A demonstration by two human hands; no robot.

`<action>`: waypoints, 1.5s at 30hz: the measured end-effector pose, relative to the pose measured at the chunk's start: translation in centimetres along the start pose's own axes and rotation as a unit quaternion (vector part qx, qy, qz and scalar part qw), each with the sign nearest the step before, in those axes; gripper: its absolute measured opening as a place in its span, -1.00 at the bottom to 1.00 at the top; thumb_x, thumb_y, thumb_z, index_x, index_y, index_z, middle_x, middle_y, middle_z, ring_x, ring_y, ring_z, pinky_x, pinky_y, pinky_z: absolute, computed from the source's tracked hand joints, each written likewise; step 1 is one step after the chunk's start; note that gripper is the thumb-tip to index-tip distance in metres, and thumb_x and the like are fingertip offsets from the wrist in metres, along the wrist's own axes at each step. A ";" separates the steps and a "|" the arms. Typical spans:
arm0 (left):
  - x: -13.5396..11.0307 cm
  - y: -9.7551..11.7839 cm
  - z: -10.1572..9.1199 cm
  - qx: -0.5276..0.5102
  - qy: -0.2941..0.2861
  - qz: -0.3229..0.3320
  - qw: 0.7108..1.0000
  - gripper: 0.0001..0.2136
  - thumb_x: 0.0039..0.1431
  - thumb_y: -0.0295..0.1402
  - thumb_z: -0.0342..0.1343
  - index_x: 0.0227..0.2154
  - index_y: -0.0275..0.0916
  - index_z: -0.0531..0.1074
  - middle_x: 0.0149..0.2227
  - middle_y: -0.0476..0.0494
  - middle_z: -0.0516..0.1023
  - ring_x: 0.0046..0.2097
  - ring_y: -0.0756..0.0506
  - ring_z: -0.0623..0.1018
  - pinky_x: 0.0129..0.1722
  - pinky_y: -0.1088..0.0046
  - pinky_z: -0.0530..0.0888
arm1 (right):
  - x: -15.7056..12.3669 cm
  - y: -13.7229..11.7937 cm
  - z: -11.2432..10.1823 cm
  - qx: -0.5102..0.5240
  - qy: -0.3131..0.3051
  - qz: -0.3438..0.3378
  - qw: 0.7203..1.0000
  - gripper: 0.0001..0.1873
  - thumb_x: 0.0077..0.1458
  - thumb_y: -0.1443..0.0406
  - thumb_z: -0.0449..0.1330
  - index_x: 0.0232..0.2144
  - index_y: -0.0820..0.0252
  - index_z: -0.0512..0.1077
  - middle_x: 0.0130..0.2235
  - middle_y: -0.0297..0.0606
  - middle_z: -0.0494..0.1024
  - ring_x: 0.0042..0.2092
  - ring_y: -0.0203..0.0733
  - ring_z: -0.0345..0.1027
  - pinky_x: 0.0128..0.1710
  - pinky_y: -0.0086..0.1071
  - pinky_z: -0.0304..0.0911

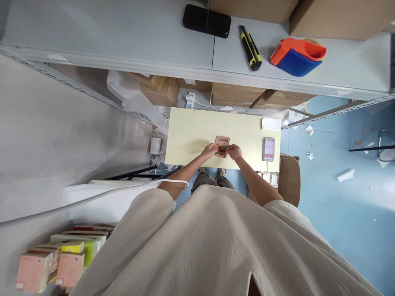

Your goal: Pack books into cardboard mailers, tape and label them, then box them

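A small pink book (222, 139) with a multicoloured patch on its front lies on the pale yellow table (188, 131), in front of my body. My left hand (210, 150) is closed at the book's left edge, fingertips over the cover. From the other side, my right hand (235, 152) pinches at the right edge, where a small pale bit shows by the fingertips. Whether that bit belongs to the book is too small to tell.
A phone with a lit screen (268, 149) and a white box (271, 124) are at the table's right end. The shelf above holds a dark phone (206, 20), a box cutter (249, 48) and a tape dispenser (298, 56). Stacked books (70, 267) stand lower left.
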State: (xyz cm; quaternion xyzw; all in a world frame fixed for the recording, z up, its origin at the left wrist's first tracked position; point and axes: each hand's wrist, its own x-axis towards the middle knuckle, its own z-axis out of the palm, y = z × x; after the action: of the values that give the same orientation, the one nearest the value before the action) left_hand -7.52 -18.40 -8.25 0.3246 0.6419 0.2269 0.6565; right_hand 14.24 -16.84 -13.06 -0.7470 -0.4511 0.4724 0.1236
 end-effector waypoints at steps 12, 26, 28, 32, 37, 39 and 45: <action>0.1 -0.6 -2.0 -0.030 0.048 0.043 0.997 -0.80 0.23 -0.38 0.32 -0.09 -0.18 0.64 -0.03 -0.24 0.79 0.06 -0.23 0.75 0.06 0.27 0.64 | -3.5 -3.9 3.3 0.134 -0.129 -0.086 0.979 -0.56 0.06 0.16 0.31 0.01 0.06 0.62 -0.16 -0.22 0.76 -0.19 -0.11 0.67 -0.13 -0.25 0.54; 1.2 -3.5 -6.9 0.035 0.128 0.001 0.991 -0.75 0.16 -0.42 0.28 -0.08 -0.15 0.61 0.12 -0.29 0.75 0.20 -0.26 0.70 0.19 0.25 0.56 | -2.6 -2.0 5.1 0.074 -0.095 -0.021 0.993 -0.66 0.05 0.18 0.32 -0.10 0.08 0.65 0.01 -0.13 0.76 -0.06 -0.06 0.65 0.01 -0.12 0.60; 1.3 -3.7 -6.7 0.045 0.118 0.004 0.992 -0.74 0.18 -0.43 0.26 -0.06 -0.16 0.61 0.15 -0.31 0.74 0.23 -0.26 0.69 0.22 0.25 0.55 | -2.6 -1.9 5.0 0.080 -0.082 -0.006 0.993 -0.65 0.04 0.20 0.32 -0.09 0.08 0.65 0.09 -0.10 0.75 0.01 -0.02 0.66 0.07 -0.09 0.59; 1.0 -3.7 -6.5 0.085 0.086 0.004 0.993 -0.65 0.25 -0.44 0.23 0.09 -0.18 0.59 0.29 -0.32 0.68 0.34 -0.23 0.64 0.30 0.29 0.51 | -2.6 -2.2 5.1 0.116 -0.075 0.015 0.990 -0.60 0.02 0.21 0.33 -0.05 0.11 0.65 0.18 -0.05 0.72 0.11 0.03 0.64 0.15 -0.06 0.56; 0.0 -3.2 -6.6 0.169 0.025 0.015 0.985 -0.53 0.34 -0.45 0.21 0.29 -0.20 0.52 0.44 -0.33 0.56 0.46 -0.23 0.55 0.40 0.30 0.46 | -2.8 -2.7 5.8 0.147 -0.087 0.018 0.985 -0.53 0.00 0.18 0.36 0.00 0.12 0.64 0.15 -0.06 0.74 0.11 0.05 0.62 0.13 -0.06 0.55; -0.5 -3.0 -6.6 0.201 0.007 0.032 0.979 -0.51 0.35 -0.45 0.22 0.32 -0.22 0.51 0.43 -0.34 0.57 0.46 -0.27 0.55 0.41 0.27 0.47 | -2.9 -2.9 5.9 0.160 -0.085 0.019 0.983 -0.52 -0.02 0.18 0.37 0.00 0.11 0.64 0.13 -0.06 0.75 0.10 0.07 0.62 0.13 -0.05 0.54; -1.2 -2.7 -6.2 0.221 -0.009 0.057 0.974 -0.49 0.32 -0.40 0.30 0.32 -0.22 0.54 0.30 -0.31 0.69 0.32 -0.35 0.66 0.26 0.23 0.60 | -2.9 -2.7 5.5 0.180 -0.067 0.050 0.980 -0.44 -0.08 0.11 0.38 0.01 0.12 0.62 0.13 -0.05 0.74 0.14 0.08 0.61 0.13 -0.10 0.52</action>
State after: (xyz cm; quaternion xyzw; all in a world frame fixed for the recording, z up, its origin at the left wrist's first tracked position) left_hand -14.06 -20.27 -9.16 0.4997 0.6510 0.1136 0.5600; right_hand 7.79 -18.96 -12.58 -0.7008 -0.3280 0.6005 0.2017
